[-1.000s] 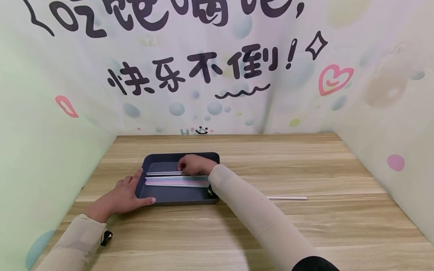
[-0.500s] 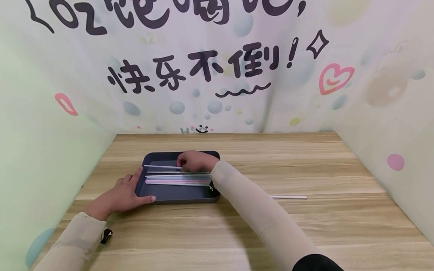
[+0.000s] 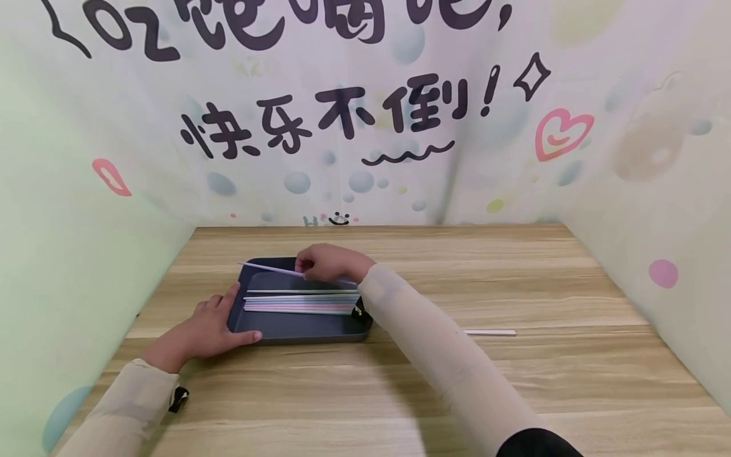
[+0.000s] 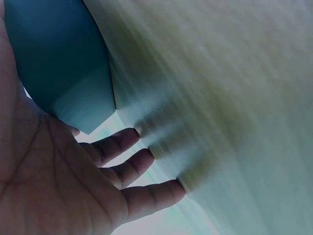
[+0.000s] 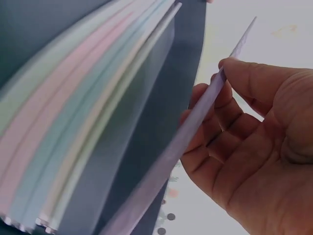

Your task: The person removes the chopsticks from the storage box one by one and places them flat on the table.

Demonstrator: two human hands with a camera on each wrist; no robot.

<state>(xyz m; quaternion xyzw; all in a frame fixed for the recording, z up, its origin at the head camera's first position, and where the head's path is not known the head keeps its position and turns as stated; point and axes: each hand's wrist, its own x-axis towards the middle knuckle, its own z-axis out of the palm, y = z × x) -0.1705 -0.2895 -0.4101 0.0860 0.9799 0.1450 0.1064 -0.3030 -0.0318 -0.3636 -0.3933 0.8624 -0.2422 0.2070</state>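
A dark grey tray [image 3: 308, 330] stands left of the table's middle. Several pastel chopsticks [image 3: 297, 303] lie side by side across it, in green, pink, blue and cream. My right hand [image 3: 331, 261] pinches a lilac chopstick [image 5: 188, 127] between thumb and fingers. That chopstick is raised over the back of the tray, its left end at the far left corner. At the tray's left side my left hand [image 3: 208, 330] rests with fingers extended, its thumb along the front rim. The left wrist view shows the palm beside the tray wall [image 4: 63, 63].
On the wooden table [image 3: 571, 381], right of the tray, lies a pale chopstick [image 3: 491, 332], partly hidden by the right sleeve [image 3: 445, 362]. A printed curtain [image 3: 365, 190] closes off the back, and pale walls stand at both sides.
My right hand has drawn one chopstick away from the others towards the tray's back and lifted it, its left end now higher. The left hand stays in place.
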